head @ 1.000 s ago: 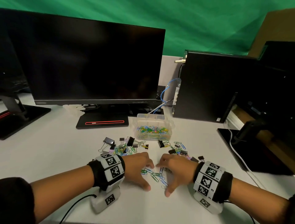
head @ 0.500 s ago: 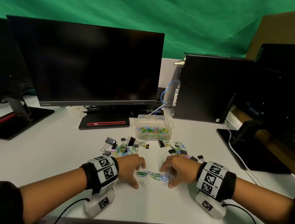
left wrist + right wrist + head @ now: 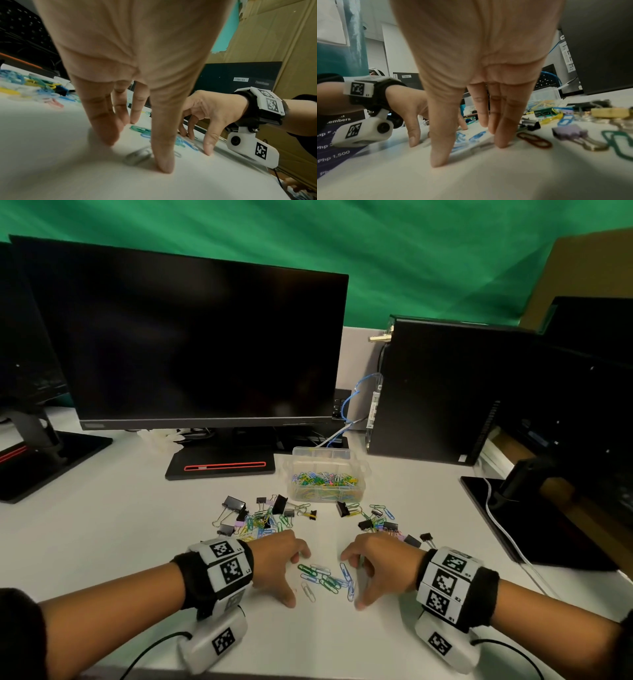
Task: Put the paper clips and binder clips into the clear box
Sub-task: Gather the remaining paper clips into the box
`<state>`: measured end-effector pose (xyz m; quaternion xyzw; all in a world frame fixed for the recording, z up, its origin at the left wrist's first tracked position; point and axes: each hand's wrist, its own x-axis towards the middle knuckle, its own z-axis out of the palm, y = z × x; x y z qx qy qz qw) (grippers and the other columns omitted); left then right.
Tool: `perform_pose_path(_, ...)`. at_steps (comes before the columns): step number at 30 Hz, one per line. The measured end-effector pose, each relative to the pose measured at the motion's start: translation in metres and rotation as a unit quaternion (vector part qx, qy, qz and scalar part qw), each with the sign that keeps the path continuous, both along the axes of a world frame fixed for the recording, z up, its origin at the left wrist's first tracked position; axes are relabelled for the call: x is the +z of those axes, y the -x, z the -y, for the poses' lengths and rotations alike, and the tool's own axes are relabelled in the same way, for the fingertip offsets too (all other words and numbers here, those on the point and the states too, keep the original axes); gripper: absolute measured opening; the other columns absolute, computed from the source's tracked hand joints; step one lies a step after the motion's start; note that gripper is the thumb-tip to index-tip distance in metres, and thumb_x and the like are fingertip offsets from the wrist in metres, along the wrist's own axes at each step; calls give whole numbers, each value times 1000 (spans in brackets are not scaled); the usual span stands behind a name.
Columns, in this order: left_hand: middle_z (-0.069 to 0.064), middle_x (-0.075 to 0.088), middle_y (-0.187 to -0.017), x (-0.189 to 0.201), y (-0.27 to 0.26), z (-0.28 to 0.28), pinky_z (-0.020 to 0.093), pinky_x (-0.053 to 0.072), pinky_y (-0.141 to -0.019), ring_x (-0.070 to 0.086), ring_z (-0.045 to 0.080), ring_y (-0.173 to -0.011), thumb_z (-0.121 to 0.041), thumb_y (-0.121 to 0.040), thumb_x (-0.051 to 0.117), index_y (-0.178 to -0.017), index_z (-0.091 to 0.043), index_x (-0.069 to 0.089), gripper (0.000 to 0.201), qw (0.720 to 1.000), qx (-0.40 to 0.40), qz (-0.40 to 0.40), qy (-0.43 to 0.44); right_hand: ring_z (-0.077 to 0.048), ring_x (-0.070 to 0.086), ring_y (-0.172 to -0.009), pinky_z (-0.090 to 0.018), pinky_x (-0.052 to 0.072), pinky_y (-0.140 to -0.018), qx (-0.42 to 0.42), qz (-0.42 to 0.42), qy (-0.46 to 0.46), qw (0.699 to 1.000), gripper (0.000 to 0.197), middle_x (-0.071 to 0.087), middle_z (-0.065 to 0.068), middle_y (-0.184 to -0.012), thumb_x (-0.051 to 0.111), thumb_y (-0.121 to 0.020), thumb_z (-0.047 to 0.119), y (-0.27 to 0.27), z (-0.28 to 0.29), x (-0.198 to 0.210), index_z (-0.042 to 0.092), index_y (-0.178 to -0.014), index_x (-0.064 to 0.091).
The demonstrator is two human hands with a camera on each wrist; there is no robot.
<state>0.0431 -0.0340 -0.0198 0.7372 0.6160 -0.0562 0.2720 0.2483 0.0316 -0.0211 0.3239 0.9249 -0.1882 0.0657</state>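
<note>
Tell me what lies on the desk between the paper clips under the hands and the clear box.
Between the small heap of paper clips and the clear box, only loose binder clips and more clips lie flat on the desk. Lifted by both hands, left hand and right hand, the heap would likely pass over them.

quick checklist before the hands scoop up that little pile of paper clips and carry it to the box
1. Clear box open, no lid on top: ok.
2. Pile of paper clips lies between both hands: ok.
3. Left hand fingertips on the table beside the pile: ok.
4. Right hand fingertips on the table, bracketing the pile: ok.
5. Either hand already holding clips: cannot tell.
6. Path to the box free of loose binder clips: not ok, they lie in between.
</note>
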Motion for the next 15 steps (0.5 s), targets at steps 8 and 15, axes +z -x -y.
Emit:
perform_pose_path(8,7,60,-119,-7,-18,-10,6,31,-60,39,-6,-62,-16,-79,72,-120,-16,57,43,998,-14,53,-45,-20,63,-87,-18,39,-72,8,-15,12,1000,34,66,-6,-106,77,-72,22,18,7,-1,16,-105,71)
perform_pose_path(15,-5,41,-100,-6,-18,-11,7,25,-57,34,-4,-65,-29,-76,76,-122,-19,51,54,996,-62,27,-62,-10,45,-81,-20,35,-71,-6,3,-5,1000,69,57,-1,-111,82,-64,39,11,10,0,17,-123,55)
